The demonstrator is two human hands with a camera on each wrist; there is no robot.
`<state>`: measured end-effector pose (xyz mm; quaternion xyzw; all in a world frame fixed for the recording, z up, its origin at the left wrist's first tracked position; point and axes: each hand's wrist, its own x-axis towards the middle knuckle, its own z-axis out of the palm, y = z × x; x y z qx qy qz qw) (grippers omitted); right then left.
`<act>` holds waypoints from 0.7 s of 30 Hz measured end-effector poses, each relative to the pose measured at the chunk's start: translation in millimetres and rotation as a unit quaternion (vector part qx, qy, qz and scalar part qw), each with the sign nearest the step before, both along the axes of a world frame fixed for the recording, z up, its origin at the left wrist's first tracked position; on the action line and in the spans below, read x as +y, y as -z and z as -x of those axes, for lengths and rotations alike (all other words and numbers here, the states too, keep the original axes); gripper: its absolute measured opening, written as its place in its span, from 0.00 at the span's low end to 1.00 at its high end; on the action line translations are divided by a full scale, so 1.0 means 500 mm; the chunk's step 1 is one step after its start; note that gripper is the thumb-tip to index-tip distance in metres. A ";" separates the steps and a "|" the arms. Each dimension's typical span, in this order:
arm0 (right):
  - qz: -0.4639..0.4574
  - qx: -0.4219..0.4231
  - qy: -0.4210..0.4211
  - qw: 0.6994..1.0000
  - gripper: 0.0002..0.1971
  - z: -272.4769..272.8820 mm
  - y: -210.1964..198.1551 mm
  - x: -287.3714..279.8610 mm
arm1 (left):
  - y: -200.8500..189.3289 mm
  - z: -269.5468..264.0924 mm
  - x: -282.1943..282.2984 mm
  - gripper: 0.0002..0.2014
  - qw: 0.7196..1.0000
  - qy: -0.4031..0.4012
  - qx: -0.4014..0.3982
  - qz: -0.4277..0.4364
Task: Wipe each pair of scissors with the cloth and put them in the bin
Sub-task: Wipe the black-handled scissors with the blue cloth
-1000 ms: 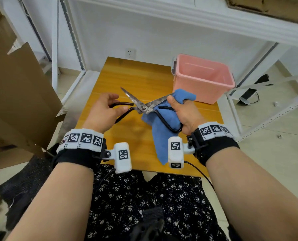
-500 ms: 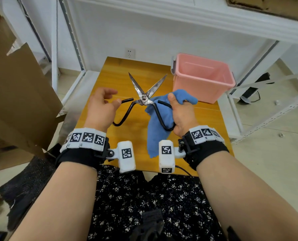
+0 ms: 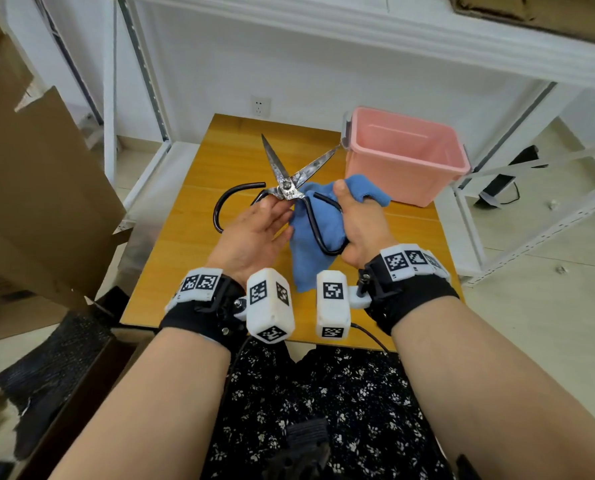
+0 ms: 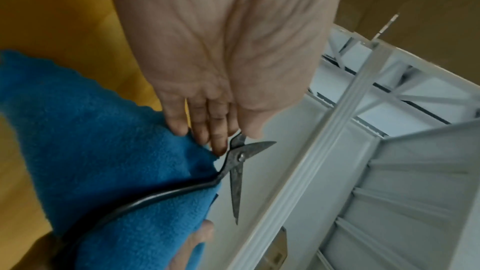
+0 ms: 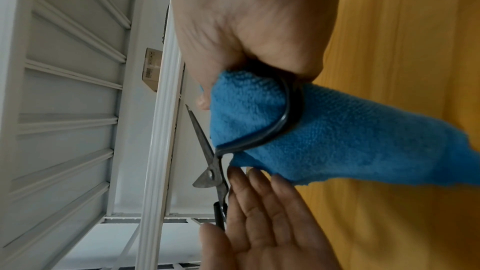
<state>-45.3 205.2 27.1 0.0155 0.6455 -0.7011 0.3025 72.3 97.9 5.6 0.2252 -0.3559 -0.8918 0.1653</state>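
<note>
Metal scissors (image 3: 287, 188) with black loop handles are held above the wooden table (image 3: 220, 161), blades spread and pointing away from me. My right hand (image 3: 355, 216) grips the right handle loop together with the blue cloth (image 3: 310, 251), which hangs down below it. My left hand (image 3: 272, 211) lies palm up, its straight fingers touching the scissors just below the pivot. The left loop juts free to the left. The left wrist view shows the fingers (image 4: 218, 141) beside the pivot (image 4: 241, 156) and the cloth (image 4: 103, 141). In the right wrist view, cloth (image 5: 337, 141) wraps the loop. The pink bin (image 3: 393, 178) stands at the table's far right.
Large cardboard sheets (image 3: 29, 168) lean at the left of the table. White metal shelving (image 3: 497, 202) stands to the right and behind. A wall socket (image 3: 260, 107) sits beyond the table's far edge. My lap is at the near edge.
My left hand has let go of the left handle loop and slid right, palm up, to the pivot. The scissors stay spread and have shifted slightly.
</note>
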 end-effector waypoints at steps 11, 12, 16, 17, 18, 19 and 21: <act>-0.025 0.110 -0.107 0.988 0.20 -0.021 -0.009 -0.008 | 0.005 0.013 -0.004 0.07 0.988 -0.087 0.011 -0.125; -0.026 0.117 -0.105 0.987 0.19 -0.020 -0.006 -0.007 | 0.000 0.014 -0.006 0.05 0.988 -0.099 0.000 -0.119; -0.023 0.115 -0.075 0.990 0.20 -0.006 0.000 0.004 | -0.009 0.011 -0.026 0.03 0.990 -0.127 -0.045 -0.049; -0.011 0.108 -0.066 0.992 0.20 -0.004 -0.001 0.006 | -0.011 0.009 -0.030 0.02 0.989 -0.130 -0.052 -0.040; 0.010 0.097 -0.060 0.993 0.20 -0.003 -0.006 0.007 | -0.011 0.008 -0.034 0.04 0.989 -0.129 -0.059 -0.035; 0.037 0.083 -0.063 0.994 0.21 -0.005 -0.012 0.007 | -0.011 0.009 -0.036 0.06 0.990 -0.126 -0.063 -0.032; 0.087 0.055 -0.109 0.989 0.26 -0.015 -0.027 0.001 | -0.013 0.011 -0.034 0.05 0.991 -0.117 -0.068 -0.024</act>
